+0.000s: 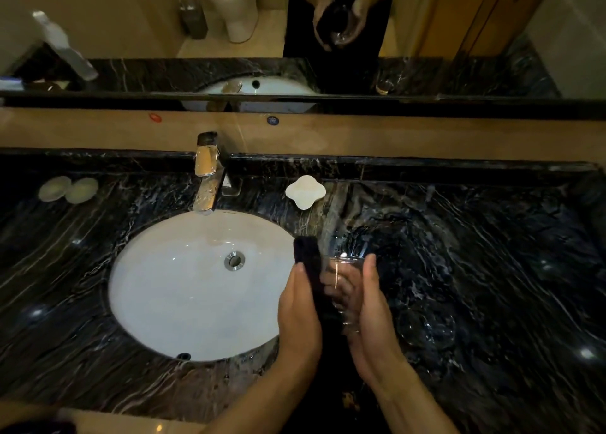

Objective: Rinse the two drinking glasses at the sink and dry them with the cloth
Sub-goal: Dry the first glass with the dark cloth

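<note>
Countertop (492, 269) of dark veined marble fills most of your view, with the white sink (183, 302) set into it on your left side. The faucet (206, 177) stands behind the basin, and no water is visible coming from it. Behind, the mirror (131, 23) shows your hands with the glass.

You hold both hands just to the right of the basin rim, above the counter. Your right hand (373, 318) is curled around one drinking glass (344, 289), gripping it from the side. Your left hand (298, 315) presses a dark cloth (310, 263) against the glass, fingers closed on the fabric. So you are at the drying step for this glass, I think.

A second glass (426, 328) seems to lie on the counter near your right hand, but it is faint against the marble. I cannot tell if it is already rinsed or dried. At least this one glass must be finished, and perhaps the second one too.
</note>
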